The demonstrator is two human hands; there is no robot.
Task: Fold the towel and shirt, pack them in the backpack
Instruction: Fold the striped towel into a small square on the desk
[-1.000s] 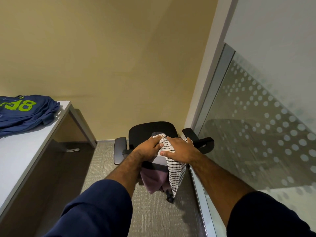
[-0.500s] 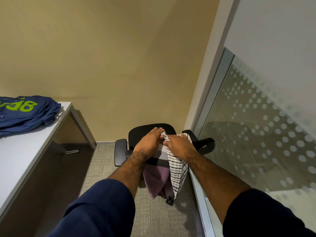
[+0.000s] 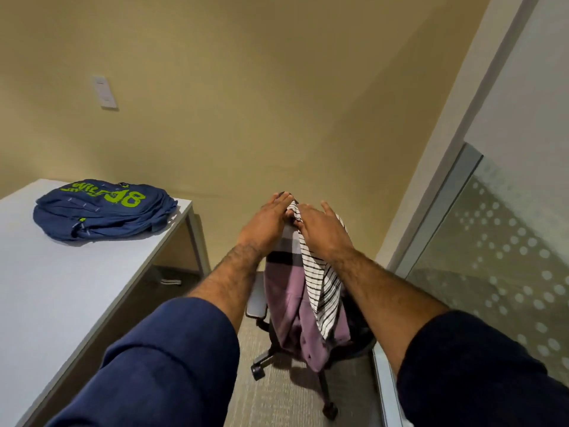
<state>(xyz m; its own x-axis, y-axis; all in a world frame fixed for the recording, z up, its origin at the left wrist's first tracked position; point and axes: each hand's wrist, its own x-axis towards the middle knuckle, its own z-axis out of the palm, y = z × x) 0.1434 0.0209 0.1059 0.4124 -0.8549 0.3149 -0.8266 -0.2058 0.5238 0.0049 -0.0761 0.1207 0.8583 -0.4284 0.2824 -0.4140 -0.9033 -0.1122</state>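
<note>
My left hand [image 3: 267,224] pinched the purple towel [image 3: 284,292] and my right hand [image 3: 324,234] gripped the striped shirt [image 3: 320,283] by their top edges. Both hung long axis straight down. The backpack [image 3: 101,211] lay well to the left on the worktop [image 3: 61,303], nearer my left hand.

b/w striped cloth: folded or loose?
Loose, not folded. The striped cloth hangs in slack drapes from the right hand, which pinches its top edge; the left hand grips the purple towel beside it.
</note>
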